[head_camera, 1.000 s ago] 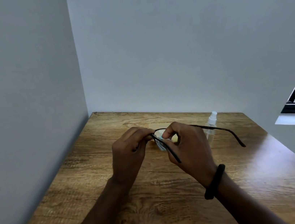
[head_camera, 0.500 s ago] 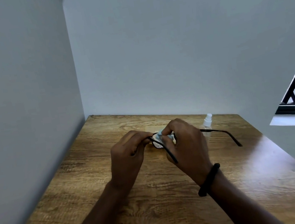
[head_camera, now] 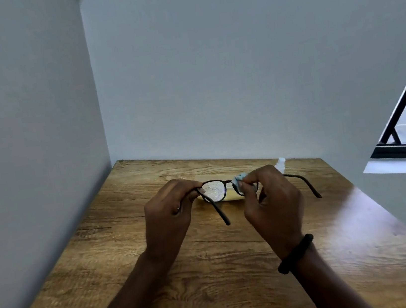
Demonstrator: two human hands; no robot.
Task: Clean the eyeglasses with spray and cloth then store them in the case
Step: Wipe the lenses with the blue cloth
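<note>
Above the wooden surface, my left hand pinched the dark thin-rimmed eyeglasses at their hinge. My right hand pinched the pale blue cloth around one lens; light circular rubbing seemed best, since droplets speckled the other lens.

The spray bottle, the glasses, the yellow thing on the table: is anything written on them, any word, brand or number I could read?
No readable text in the head view.
Spray bottle: only its pale top shows behind the right hand; no label visible.
Eyeglasses: dark frame with no visible marking; the exposed lens carries droplets, not print.
Yellow item behind the lenses: plain, mostly hidden.
Cloth and black wristband: no lettering visible.
</note>
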